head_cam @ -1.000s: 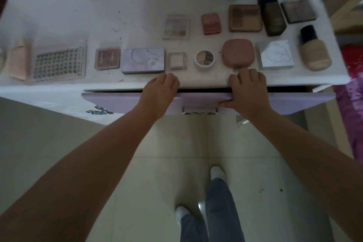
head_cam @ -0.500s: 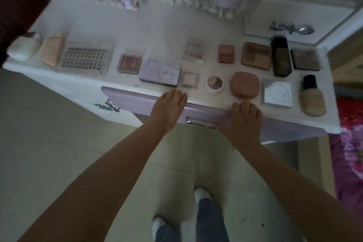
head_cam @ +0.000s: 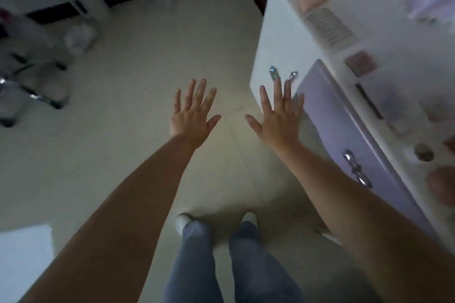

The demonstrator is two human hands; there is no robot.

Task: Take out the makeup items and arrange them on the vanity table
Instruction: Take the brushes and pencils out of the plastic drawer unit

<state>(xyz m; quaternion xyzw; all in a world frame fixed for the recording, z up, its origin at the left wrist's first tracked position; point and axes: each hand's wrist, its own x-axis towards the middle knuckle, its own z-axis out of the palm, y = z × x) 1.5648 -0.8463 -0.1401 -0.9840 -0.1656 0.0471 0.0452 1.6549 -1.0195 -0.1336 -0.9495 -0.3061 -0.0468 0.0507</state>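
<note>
Flanking right hand [head_cam: 279,115] — vanity table [head_cam: 293,32]

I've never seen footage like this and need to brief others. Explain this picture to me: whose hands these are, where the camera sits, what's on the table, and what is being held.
There is no machine here. A person wears a wide-angle camera on the head, looking forward and down, so you see their own arms, jeans and white shoes from above. The left hand and right hand are spread flat with fingers apart, held out over the tiled floor. Neither holds anything. The white vanity table runs along the right edge of the picture, with its lilac drawer front and a shiny handle. The picture is blurred, so the items on top are hard to name: a small reddish-brown square compact, a clear ridged tray and a round little pot can be made out. Folding metal furniture stands at far left.
</note>
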